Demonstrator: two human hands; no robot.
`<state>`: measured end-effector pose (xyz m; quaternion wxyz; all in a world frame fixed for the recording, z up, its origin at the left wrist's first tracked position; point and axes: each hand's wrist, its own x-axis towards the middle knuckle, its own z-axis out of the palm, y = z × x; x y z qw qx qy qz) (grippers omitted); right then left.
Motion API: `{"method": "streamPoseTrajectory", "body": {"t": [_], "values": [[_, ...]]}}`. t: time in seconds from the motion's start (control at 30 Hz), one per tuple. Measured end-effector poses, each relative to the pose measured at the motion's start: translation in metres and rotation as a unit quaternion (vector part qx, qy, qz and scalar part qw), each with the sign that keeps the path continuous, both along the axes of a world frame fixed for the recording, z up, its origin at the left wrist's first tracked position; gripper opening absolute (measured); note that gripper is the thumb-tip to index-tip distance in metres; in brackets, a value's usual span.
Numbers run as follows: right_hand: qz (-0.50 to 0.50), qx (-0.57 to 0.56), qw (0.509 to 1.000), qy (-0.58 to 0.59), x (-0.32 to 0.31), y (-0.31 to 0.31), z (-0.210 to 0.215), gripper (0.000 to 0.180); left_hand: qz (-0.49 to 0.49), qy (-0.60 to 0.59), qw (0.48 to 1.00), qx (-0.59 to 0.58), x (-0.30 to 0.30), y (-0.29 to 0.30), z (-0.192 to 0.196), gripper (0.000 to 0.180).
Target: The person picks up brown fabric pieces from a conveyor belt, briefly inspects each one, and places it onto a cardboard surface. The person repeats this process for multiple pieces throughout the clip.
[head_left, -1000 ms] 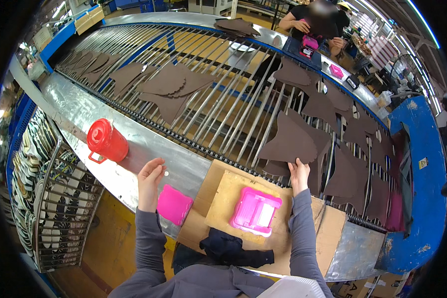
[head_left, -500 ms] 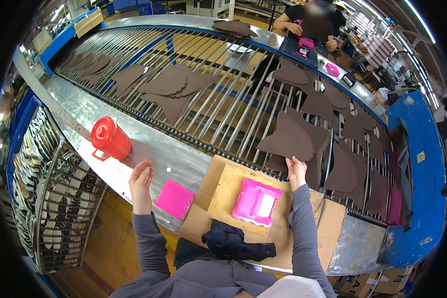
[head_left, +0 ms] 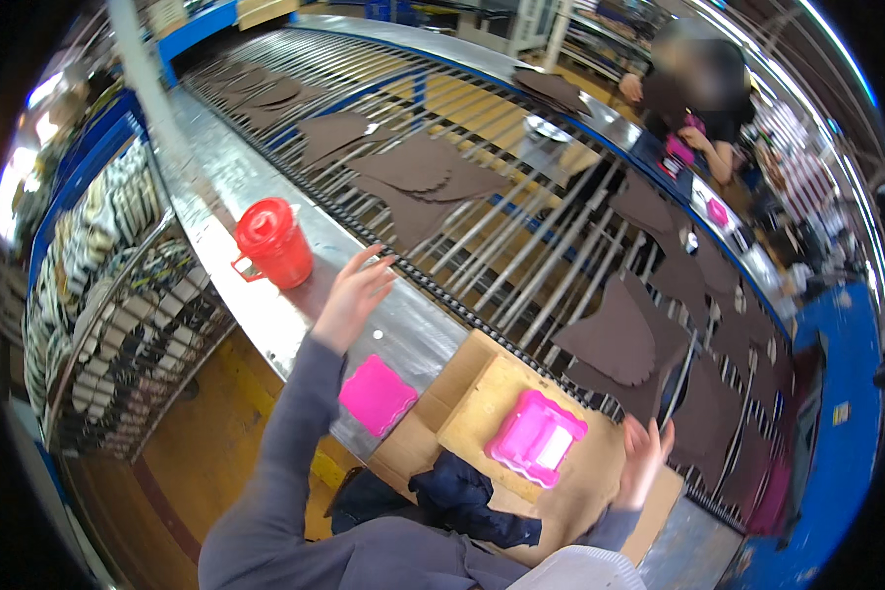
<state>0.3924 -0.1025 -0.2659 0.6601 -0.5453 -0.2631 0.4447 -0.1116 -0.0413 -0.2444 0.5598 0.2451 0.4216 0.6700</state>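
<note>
My left hand (head_left: 357, 295) is raised over the metal ledge, fingers stretched and apart, holding nothing. Beside it stands a red lidded jug (head_left: 283, 251), and a flat pink plastic lid (head_left: 377, 396) lies on the ledge nearer to me. My right hand (head_left: 643, 457) hovers above the right part of a cardboard sheet (head_left: 403, 450), its fingers spread with nothing in them. Between the hands, a pink plastic tray (head_left: 519, 433) with a white patch rests on a yellowish board (head_left: 470, 405). Stacked dark brown cut pieces (head_left: 610, 339) lie on the roller rack, just beyond my right hand.
More brown pieces (head_left: 413, 162) lie farther left along the metal rollers (head_left: 506, 231). A dark cloth (head_left: 477, 503) is bunched at the near edge. On the left stands a rack of striped pieces (head_left: 118, 324). A person (head_left: 703, 88) works across the rollers, holding a pink object.
My right hand has left the edge of the brown pieces and drawn nearer to me. My left hand has reached forward toward the rollers. The whole view has turned.
</note>
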Motion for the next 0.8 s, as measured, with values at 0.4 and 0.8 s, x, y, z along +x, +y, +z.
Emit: {"method": "streamPoseTrajectory", "body": {"t": [0.4,0.8], "values": [[-0.124,-0.112,0.967,-0.194,0.018,-0.106,0.032,0.042,0.171,0.296,0.915,-0.215,-0.086,0.235,-0.141,0.021],[-0.014,0.071,0.976,-0.205,-0.048,-0.077,0.084,0.026,-0.121,-0.118,0.97,0.177,0.004,0.117,0.069,0.057]]}}
